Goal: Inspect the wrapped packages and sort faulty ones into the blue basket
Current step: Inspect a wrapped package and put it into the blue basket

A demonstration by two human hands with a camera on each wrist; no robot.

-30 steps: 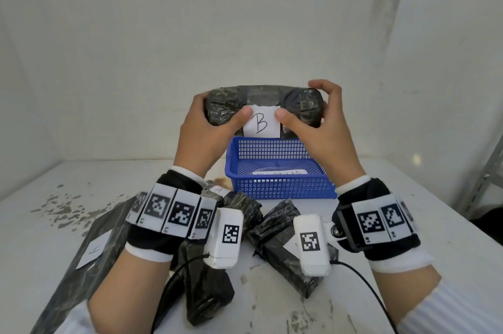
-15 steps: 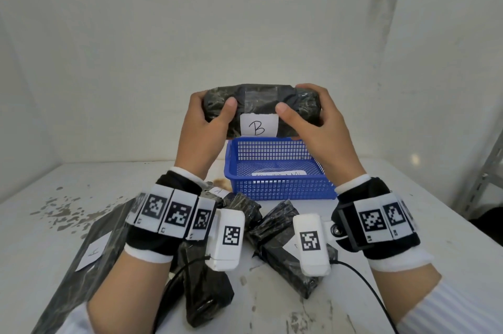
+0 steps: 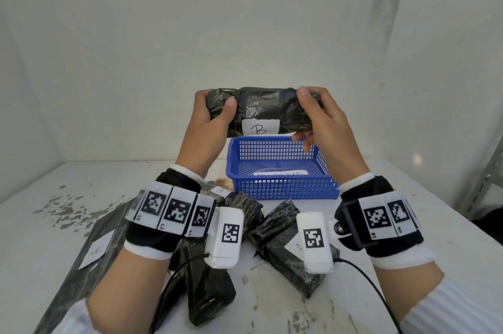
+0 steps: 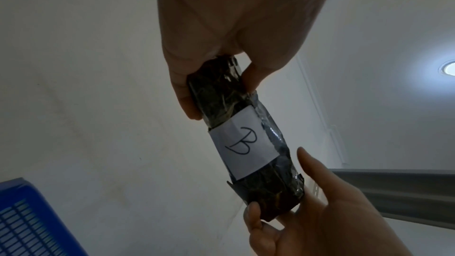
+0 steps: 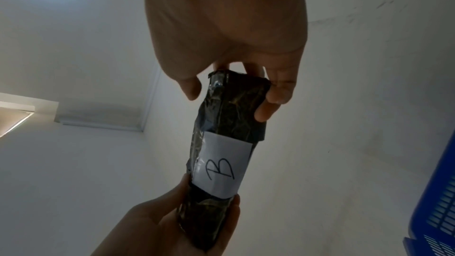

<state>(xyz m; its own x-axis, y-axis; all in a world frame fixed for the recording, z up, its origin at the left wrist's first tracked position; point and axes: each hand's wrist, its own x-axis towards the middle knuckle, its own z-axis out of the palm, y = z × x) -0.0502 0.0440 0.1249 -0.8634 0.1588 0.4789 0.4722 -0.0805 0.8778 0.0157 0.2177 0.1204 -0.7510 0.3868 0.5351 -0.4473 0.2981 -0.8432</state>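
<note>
Black crinkled-film package (image 3: 268, 110), white "B" label (image 3: 260, 127), held above blue basket (image 3: 280, 186); left hand (image 3: 209, 127), right hand (image 3: 324, 127) each clamped round one end.

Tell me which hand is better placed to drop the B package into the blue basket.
Probably the right hand. It hangs directly over the basket, while the left hand grips the package beyond the basket's left wall. Both hold the package, so either could.
</note>
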